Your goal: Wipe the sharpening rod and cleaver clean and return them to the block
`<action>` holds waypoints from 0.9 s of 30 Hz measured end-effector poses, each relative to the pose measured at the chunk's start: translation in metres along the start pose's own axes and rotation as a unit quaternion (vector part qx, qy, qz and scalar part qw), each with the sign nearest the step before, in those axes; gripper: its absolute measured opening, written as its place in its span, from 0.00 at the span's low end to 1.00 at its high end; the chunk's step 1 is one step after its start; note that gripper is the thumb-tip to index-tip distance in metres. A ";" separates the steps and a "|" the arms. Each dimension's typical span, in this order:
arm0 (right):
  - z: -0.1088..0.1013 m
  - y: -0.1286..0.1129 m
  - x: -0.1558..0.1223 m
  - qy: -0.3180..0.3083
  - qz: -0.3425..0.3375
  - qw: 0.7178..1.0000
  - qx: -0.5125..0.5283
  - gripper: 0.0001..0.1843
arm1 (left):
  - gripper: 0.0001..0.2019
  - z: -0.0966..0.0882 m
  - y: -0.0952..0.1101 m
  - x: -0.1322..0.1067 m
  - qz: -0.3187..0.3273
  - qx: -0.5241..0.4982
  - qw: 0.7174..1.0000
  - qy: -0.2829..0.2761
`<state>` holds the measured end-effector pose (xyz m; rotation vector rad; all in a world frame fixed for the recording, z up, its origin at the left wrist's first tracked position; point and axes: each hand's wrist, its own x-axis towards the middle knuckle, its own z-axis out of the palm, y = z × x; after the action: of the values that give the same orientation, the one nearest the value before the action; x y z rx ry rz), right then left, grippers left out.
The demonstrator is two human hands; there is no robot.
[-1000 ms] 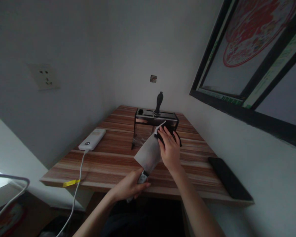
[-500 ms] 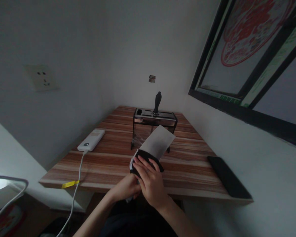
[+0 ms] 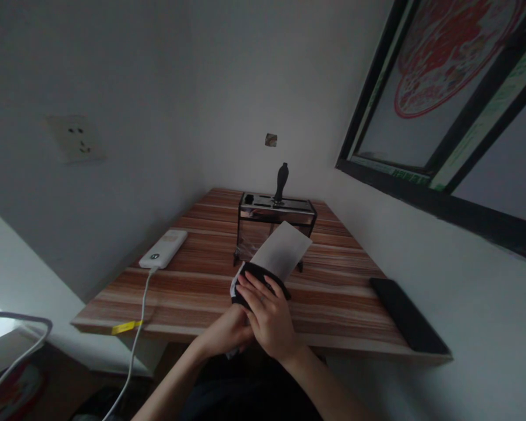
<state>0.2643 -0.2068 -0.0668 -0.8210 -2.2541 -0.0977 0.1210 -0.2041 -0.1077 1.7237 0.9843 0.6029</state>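
Observation:
A kitchen cleaver (image 3: 284, 248) with a broad, pale, rectangular blade points up and to the right above the table's front. My left hand (image 3: 230, 330) is closed at its lower end, where the handle is hidden inside the fist. My right hand (image 3: 269, 316) presses a black cloth (image 3: 258, 272) with a whitish edge against the lower part of the blade, its fingers laid close together over it. Behind the blade stands a knife block (image 3: 276, 210) with a dark frame and clear sides. One black handle (image 3: 281, 182) sticks up from its slotted top.
The wood-grain table (image 3: 193, 292) runs back to the wall. A white power bank (image 3: 163, 248) with a white cable (image 3: 138, 339) lies on the left, near yellow tape (image 3: 125, 327). A black phone (image 3: 407, 316) lies along the right edge. A framed window (image 3: 421, 169) slants in from the right.
Almost the same. The right hand and cloth have shifted very slightly up the blade; the whole view has moved a few pixels.

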 end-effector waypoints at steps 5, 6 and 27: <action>-0.010 0.024 0.011 0.035 0.015 0.999 -0.022 0.20 | 0.09 -0.001 0.011 -0.001 0.016 -0.040 0.999 0.006; -0.012 0.030 0.012 0.041 0.018 0.999 -0.026 0.20 | 0.11 -0.002 0.013 -0.001 0.017 -0.043 0.999 0.003; -0.038 0.089 0.043 0.133 0.093 0.981 -0.107 0.17 | 0.11 -0.004 0.022 -0.004 0.002 -0.022 1.000 -0.017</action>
<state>0.3170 -0.1245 -0.0252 -1.0630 -1.9282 -0.3471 0.1227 -0.2088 -0.0856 1.6922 0.9375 0.5925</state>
